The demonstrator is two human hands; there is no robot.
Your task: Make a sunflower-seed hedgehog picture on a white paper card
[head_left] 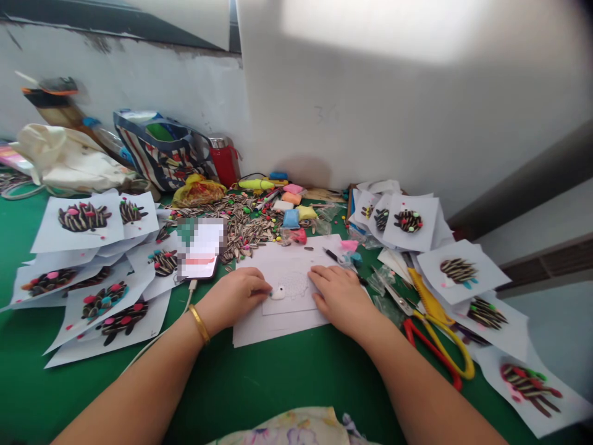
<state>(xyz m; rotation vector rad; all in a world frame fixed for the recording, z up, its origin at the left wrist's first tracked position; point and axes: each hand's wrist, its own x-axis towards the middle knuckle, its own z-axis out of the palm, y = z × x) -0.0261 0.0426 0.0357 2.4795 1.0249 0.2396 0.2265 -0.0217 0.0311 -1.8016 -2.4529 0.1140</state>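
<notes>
A hedgehog outline drawing (296, 287) lies on a small white sheet (287, 307), on top of larger white paper (254, 334). White modelling clay (278, 292) with a dark eye forms the face at the drawing's left end. My left hand (238, 298), a gold bangle at its wrist, has thumb and fingertips together at the nose; whatever they hold is too small to make out. On the sheet's right edge my right hand (340, 298) rests with fingers stretched out, holding nothing. A black pen (332, 254) lies just beyond it.
Finished seed hedgehog cards lie left (106, 337) and right (463, 272). Behind the paper are a pile of striped sunflower seeds (245, 225) and clay packets (291, 219). A phone (204, 250) stands left; scissors (445, 346) lie right. A red bottle (224, 162) stands by the wall.
</notes>
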